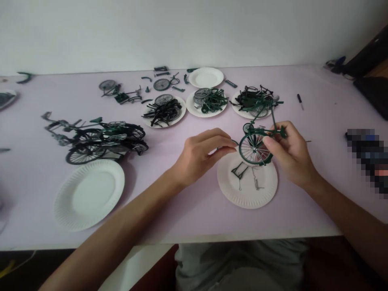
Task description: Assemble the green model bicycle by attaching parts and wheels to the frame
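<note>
My right hand (292, 151) grips a partly built green model bicycle (255, 149), its frame and one spoked wheel held up over a paper plate (227, 190). Just left of the wheel is my left hand (209, 151), its thumb and fingers pinched round a small dark curved piece (234, 142) whose kind I cannot make out. On the plate below lie a dark green bracket-shaped part (239, 171) and thin metal pieces (257, 182).
Model bicycles (100, 139) stand at left behind a tilted paper plate (89, 194). Plates of parts (163, 111), loose parts (162, 84) and another plate (206, 77) lie toward the wall. A small screwdriver (300, 102) lies at right, near a pixelated object (368, 161).
</note>
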The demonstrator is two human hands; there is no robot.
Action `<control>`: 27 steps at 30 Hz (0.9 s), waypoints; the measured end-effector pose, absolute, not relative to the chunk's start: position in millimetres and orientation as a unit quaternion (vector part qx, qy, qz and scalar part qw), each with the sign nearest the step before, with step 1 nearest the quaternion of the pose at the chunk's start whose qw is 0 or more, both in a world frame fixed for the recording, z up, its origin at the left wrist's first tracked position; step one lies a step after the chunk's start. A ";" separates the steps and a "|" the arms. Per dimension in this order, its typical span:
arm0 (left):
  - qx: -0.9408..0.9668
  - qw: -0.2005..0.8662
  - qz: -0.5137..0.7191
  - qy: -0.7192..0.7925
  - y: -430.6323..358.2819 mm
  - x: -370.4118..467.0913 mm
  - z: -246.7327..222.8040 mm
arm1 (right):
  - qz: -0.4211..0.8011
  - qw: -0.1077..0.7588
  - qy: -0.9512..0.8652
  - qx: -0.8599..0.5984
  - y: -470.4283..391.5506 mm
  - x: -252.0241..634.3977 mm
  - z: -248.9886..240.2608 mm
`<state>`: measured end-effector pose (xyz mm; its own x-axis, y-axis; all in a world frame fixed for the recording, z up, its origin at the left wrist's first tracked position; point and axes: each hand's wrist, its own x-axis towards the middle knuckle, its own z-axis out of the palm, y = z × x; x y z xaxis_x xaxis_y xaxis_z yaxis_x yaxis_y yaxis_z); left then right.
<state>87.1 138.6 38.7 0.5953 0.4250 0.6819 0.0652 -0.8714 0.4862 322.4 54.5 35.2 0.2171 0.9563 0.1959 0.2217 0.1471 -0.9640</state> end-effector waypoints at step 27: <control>0.866 0.193 0.426 0.179 113.9 104.7 37.9 | 0.450 0.502 -0.516 -0.528 47.0 304.0 37.3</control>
<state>104.7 113.9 37.9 0.5733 0.4740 0.6683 0.1460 -0.8617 0.4860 304.0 47.0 37.3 0.0624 0.9971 0.0443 0.0934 0.0383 -0.9949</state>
